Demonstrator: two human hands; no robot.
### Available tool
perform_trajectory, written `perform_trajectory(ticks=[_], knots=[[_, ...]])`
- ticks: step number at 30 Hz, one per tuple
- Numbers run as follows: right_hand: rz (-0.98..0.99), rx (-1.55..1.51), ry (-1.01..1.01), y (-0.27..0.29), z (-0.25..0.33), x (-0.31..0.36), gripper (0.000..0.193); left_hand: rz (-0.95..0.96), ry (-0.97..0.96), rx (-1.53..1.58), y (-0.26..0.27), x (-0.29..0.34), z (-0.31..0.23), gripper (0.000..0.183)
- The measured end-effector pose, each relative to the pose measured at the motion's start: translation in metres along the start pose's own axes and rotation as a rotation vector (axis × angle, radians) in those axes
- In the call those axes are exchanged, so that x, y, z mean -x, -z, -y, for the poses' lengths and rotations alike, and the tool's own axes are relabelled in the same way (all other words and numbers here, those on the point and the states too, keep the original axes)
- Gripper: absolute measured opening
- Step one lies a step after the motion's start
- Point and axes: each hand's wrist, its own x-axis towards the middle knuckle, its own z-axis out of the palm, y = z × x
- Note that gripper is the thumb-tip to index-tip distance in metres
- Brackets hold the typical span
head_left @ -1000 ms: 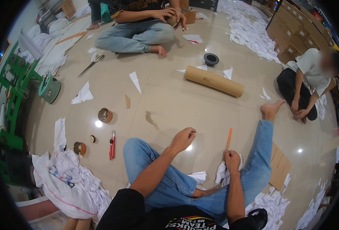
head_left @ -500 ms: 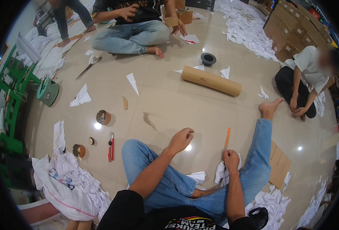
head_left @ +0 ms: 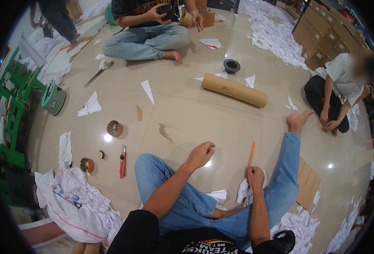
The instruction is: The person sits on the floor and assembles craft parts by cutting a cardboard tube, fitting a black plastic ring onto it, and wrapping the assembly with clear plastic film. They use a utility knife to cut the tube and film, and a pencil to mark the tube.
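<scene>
My left hand [head_left: 201, 155] hangs above the tiled floor in front of my bent knee. Its fingers are curled together; a small pale spot shows at the tips, too small to name. My right hand [head_left: 256, 177] is closed around the lower end of a slim orange stick [head_left: 251, 153], which points up and away from me. White cloth scraps [head_left: 243, 191] lie beside and below this hand, between my legs. On the floor left of my knee is a red utility knife [head_left: 122, 162].
A cardboard tube [head_left: 234, 90] and a dark round ring-shaped piece [head_left: 231, 66] lie ahead. Scissors [head_left: 98, 74], ashtrays [head_left: 114, 128] and a cloth heap [head_left: 75, 199] are leftward. Co-workers sit opposite [head_left: 146, 40] and at right [head_left: 335, 93]. A slotted cardboard piece [head_left: 308, 183] lies beside my leg.
The co-worker opposite has brought both hands together around a dark object and a brown ring-shaped roll. The standing person at far left has shifted. My hands have hardly moved.
</scene>
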Motion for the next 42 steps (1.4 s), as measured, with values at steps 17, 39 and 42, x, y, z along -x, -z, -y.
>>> perform_trajectory(ticks=[17,39,42], knots=[[-0.011,-0.009,0.0,-0.001,-0.002,0.0,0.044,0.054,-0.043,-0.127,-0.003,-0.004,0.005,0.034],[-0.068,-0.009,0.063,-0.003,-0.002,0.001,0.048,0.008,-0.036,-0.012,-0.003,-0.001,0.004,0.028],[-0.072,-0.004,0.06,-0.006,-0.006,-0.001,0.048,0.01,-0.036,-0.015,-0.003,-0.002,0.003,0.029]])
